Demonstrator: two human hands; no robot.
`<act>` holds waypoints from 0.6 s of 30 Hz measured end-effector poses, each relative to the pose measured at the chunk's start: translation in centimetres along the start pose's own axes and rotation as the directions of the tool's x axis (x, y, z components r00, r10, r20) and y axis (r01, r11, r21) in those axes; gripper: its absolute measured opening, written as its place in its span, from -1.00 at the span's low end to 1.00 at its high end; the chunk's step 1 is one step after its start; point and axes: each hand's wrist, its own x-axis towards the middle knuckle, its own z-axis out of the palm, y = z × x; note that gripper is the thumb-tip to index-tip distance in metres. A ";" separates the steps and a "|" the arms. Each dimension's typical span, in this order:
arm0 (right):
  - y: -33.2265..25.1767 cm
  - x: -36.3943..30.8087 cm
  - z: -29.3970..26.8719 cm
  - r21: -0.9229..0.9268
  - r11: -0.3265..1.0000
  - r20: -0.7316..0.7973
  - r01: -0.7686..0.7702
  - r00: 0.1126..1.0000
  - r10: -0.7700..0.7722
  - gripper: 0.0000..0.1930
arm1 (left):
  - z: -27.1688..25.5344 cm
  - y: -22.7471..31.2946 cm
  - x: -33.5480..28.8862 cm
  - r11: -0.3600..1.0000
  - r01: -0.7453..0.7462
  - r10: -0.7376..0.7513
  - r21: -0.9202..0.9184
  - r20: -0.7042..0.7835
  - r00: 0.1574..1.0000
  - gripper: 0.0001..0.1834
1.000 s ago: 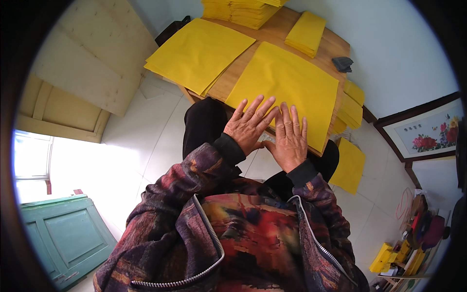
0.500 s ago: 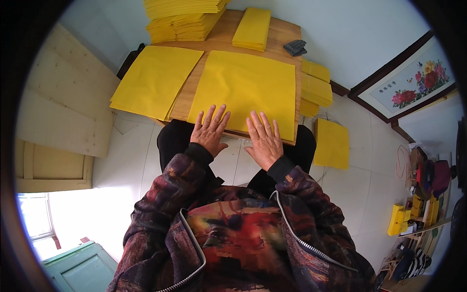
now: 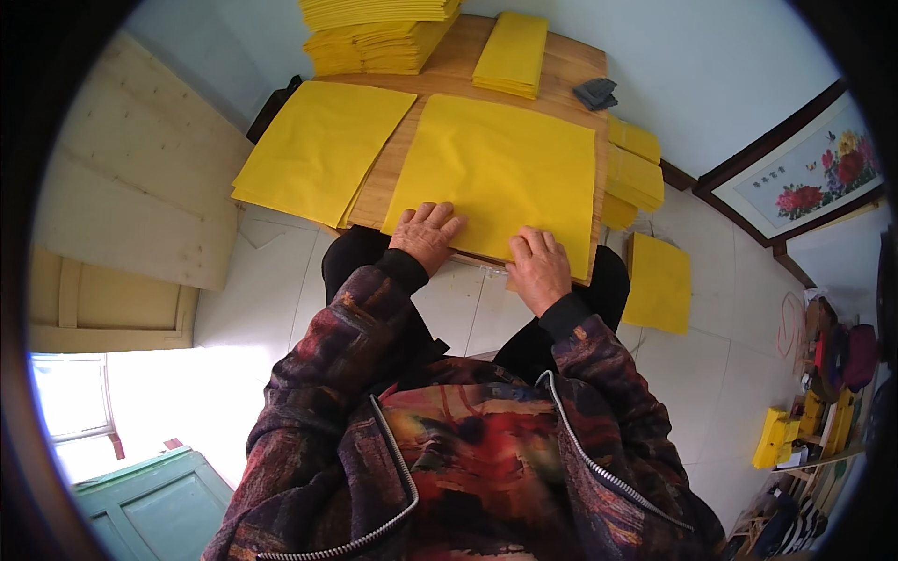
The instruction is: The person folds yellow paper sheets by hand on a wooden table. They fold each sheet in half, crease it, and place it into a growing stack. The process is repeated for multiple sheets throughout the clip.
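Note:
A large square yellow sheet (image 3: 505,173), seemingly paper or thin fabric, lies on the wooden table in front of me. My left hand (image 3: 427,239) is at its near edge with the fingers bent over the top. Farther right along the same edge, my right hand (image 3: 541,269) has its fingers curled down onto the sheet. Both thumbs are hidden, apparently beneath the edge. To the left, a few overlapping yellow sheets (image 3: 318,145) stick out past the table's side.
Tall yellow stacks (image 3: 374,47) stand at the table's back left. A narrow folded yellow bundle (image 3: 512,54) and a dark grey cloth (image 3: 595,93) lie farther back on the wooden table (image 3: 458,79). More yellow bundles (image 3: 634,178) and a yellow stack (image 3: 658,283) are beyond its right side.
Both hands were flat with fingers spread on the sheet's near part. Now they have drawn back to its edge and their fingers have curled. The whole view has shifted slightly.

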 end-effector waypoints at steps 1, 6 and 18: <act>0.0 0.0 0.0 -0.018 1.000 0.001 0.001 1.000 -0.001 -0.64 | -0.1 0.0 0.1 1.000 -0.001 0.001 0.013 0.023 1.000 -0.47; 0.1 -0.1 0.2 0.004 0.998 -0.115 0.067 0.991 -0.066 -0.85 | -0.6 -0.1 -0.3 1.000 -0.024 0.024 0.000 0.019 1.000 -0.62; 1.3 3.0 -1.2 0.236 0.952 0.329 -0.197 0.937 0.113 -0.84 | -1.1 1.2 0.7 1.000 -0.001 0.002 0.021 -0.043 0.999 -0.82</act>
